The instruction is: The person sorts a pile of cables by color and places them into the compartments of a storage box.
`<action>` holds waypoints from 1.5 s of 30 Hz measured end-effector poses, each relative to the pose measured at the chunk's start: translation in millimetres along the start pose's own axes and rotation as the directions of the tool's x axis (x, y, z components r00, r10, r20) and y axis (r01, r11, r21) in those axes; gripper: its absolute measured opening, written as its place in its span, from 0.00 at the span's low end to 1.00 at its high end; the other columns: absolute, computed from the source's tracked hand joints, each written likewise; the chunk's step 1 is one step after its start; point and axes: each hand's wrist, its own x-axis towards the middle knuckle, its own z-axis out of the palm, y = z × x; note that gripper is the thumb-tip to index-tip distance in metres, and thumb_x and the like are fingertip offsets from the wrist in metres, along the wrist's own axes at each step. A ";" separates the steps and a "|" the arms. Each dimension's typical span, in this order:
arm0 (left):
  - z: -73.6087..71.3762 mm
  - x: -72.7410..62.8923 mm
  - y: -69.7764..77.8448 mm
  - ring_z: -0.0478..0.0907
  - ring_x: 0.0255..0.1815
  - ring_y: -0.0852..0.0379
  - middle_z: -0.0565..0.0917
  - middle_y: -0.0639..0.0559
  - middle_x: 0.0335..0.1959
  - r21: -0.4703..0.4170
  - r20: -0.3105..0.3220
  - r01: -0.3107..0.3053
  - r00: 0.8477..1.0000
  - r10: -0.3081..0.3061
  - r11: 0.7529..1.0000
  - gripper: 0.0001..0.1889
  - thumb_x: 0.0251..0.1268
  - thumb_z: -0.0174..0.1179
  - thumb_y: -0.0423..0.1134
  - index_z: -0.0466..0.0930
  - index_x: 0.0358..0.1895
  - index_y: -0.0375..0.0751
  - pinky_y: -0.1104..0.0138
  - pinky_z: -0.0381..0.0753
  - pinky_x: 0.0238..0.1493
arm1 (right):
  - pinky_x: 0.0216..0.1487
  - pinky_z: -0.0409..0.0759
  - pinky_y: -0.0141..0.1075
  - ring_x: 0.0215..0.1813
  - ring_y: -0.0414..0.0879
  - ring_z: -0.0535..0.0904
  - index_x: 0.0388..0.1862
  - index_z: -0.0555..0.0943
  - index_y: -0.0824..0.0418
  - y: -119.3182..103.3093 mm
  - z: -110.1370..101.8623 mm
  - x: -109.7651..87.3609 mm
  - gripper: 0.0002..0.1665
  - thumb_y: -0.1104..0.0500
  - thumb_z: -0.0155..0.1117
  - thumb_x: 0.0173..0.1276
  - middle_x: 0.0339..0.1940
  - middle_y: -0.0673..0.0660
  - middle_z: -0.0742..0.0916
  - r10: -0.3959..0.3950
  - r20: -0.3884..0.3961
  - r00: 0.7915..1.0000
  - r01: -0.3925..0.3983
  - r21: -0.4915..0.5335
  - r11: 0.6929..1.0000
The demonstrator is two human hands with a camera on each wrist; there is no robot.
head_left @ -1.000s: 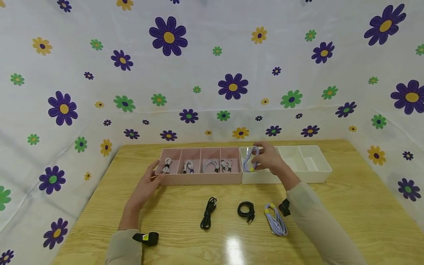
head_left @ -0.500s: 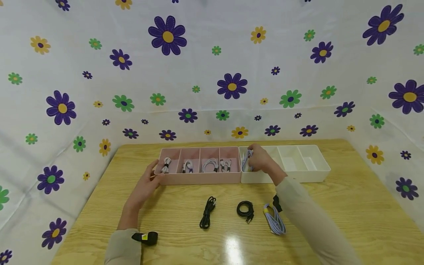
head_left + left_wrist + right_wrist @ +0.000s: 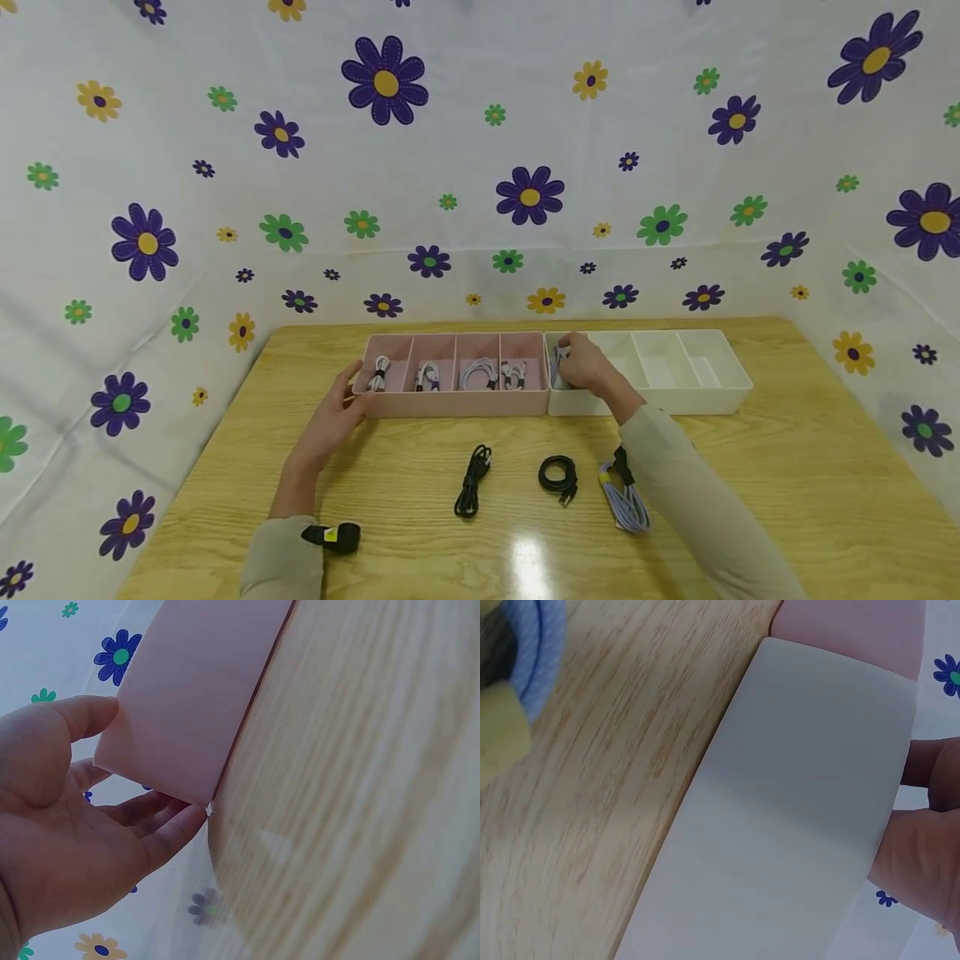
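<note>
My left hand (image 3: 330, 421) holds the left end of a pink divided box (image 3: 457, 406), thumb at its front and fingers against the end wall. Inside, each compartment has a bundled white or pale cable, such as the tied one (image 3: 379, 373) at far left. My right hand (image 3: 587, 364) reaches into the leftmost compartment of the white divided box (image 3: 652, 402), holding a coiled lavender cable (image 3: 556, 363) low inside. In the right wrist view the white box's front wall (image 3: 780, 802) hides those fingertips and the cable.
On the wooden table (image 3: 375, 517) in front lie a black bundled cable (image 3: 471, 483), a coiled black cable (image 3: 557, 477) and a second lavender cable (image 3: 628, 507) with a yellow tie, near the right sleeve. Flower-patterned cloth (image 3: 450, 150) surrounds the table.
My right hand has moved down and slightly left, lowering the lavender cable from above the rim into the white box's first compartment. My left hand stays on the pink box.
</note>
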 end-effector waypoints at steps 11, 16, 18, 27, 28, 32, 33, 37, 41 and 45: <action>2.4 2.4 -0.2 0.56 0.73 0.29 0.54 0.24 0.73 0.003 0.012 -0.003 1.000 0.003 1.000 0.34 0.82 0.45 0.42 0.38 0.81 0.45 0.41 0.64 0.68 | 0.73 0.59 0.59 0.77 0.62 0.54 0.80 0.49 0.69 5.7 -6.3 0.5 0.36 0.48 0.32 0.83 0.79 0.68 0.56 0.056 0.191 0.980 -0.125 0.372 0.920; 2.5 1.6 1.3 0.56 0.73 0.29 0.53 0.24 0.74 -0.003 0.016 0.003 1.000 -0.003 1.000 0.35 0.81 0.45 0.42 0.37 0.81 0.45 0.40 0.63 0.69 | 0.76 0.52 0.56 0.81 0.61 0.42 0.82 0.38 0.64 7.4 -12.5 1.1 0.39 0.44 0.28 0.83 0.82 0.65 0.44 0.077 0.259 0.963 -0.193 0.460 0.867; 2.8 1.1 1.4 0.57 0.73 0.30 0.54 0.24 0.74 -0.004 0.012 0.008 1.000 -0.008 1.000 0.35 0.81 0.45 0.42 0.37 0.81 0.45 0.41 0.64 0.69 | 0.77 0.51 0.56 0.81 0.64 0.41 0.81 0.37 0.65 5.3 -15.1 1.2 0.40 0.43 0.28 0.83 0.82 0.66 0.43 0.080 0.276 0.958 -0.207 0.472 0.857; 2.4 -0.5 -1.2 0.55 0.75 0.32 0.52 0.27 0.75 -0.009 -0.011 0.044 0.999 -0.045 0.999 0.36 0.81 0.46 0.44 0.37 0.81 0.49 0.42 0.62 0.70 | 0.74 0.49 0.64 0.79 0.70 0.39 0.81 0.43 0.65 -4.3 -22.7 1.7 0.42 0.40 0.30 0.82 0.81 0.71 0.44 0.099 0.292 0.951 -0.226 0.442 0.868; 2.3 -0.7 -1.2 0.55 0.75 0.32 0.52 0.27 0.75 -0.008 -0.011 0.043 0.999 -0.044 0.999 0.36 0.81 0.46 0.44 0.37 0.81 0.49 0.42 0.62 0.70 | 0.74 0.48 0.64 0.79 0.70 0.39 0.81 0.43 0.65 -4.5 -23.2 1.0 0.42 0.39 0.30 0.82 0.81 0.71 0.45 0.099 0.294 0.951 -0.227 0.441 0.869; 2.6 -1.3 -0.6 0.55 0.74 0.31 0.52 0.26 0.75 0.000 -0.007 0.038 0.999 -0.038 0.999 0.35 0.81 0.45 0.43 0.36 0.81 0.48 0.41 0.63 0.70 | 0.74 0.47 0.64 0.79 0.71 0.39 0.82 0.42 0.64 -4.0 -25.1 -1.2 0.42 0.40 0.30 0.82 0.80 0.72 0.44 0.094 0.299 0.950 -0.226 0.447 0.866; 2.7 -1.3 -0.3 0.55 0.74 0.31 0.52 0.26 0.75 0.003 -0.006 0.035 0.999 -0.035 0.999 0.35 0.81 0.45 0.43 0.36 0.81 0.48 0.41 0.63 0.69 | 0.74 0.47 0.64 0.79 0.71 0.39 0.82 0.42 0.64 -3.8 -25.8 -1.7 0.42 0.40 0.30 0.82 0.80 0.72 0.44 0.091 0.299 0.950 -0.224 0.447 0.866; 3.1 -0.7 0.9 0.56 0.74 0.31 0.53 0.26 0.75 0.010 -0.006 0.023 1.000 -0.023 1.000 0.35 0.81 0.45 0.44 0.37 0.82 0.48 0.42 0.64 0.69 | 0.75 0.47 0.63 0.79 0.71 0.40 0.82 0.42 0.63 -2.5 -28.6 -3.9 0.41 0.40 0.31 0.82 0.80 0.72 0.44 0.079 0.294 0.953 -0.215 0.466 0.858; 3.0 -0.8 0.3 0.57 0.73 0.31 0.53 0.25 0.74 0.013 -0.004 0.012 1.000 -0.012 1.000 0.35 0.81 0.45 0.44 0.37 0.82 0.48 0.42 0.65 0.68 | 0.75 0.47 0.61 0.79 0.70 0.39 0.82 0.40 0.63 -0.1 -30.4 -7.0 0.42 0.39 0.30 0.82 0.81 0.71 0.43 0.047 0.297 0.954 -0.194 0.486 0.852; 2.0 -0.9 -1.0 0.58 0.73 0.31 0.53 0.26 0.75 0.007 -0.008 0.005 1.000 -0.005 1.000 0.35 0.81 0.45 0.44 0.37 0.81 0.48 0.44 0.66 0.67 | 0.76 0.46 0.59 0.79 0.70 0.39 0.82 0.37 0.60 3.2 -32.4 -9.8 0.43 0.38 0.31 0.82 0.81 0.70 0.42 -0.008 0.284 0.959 -0.147 0.520 0.841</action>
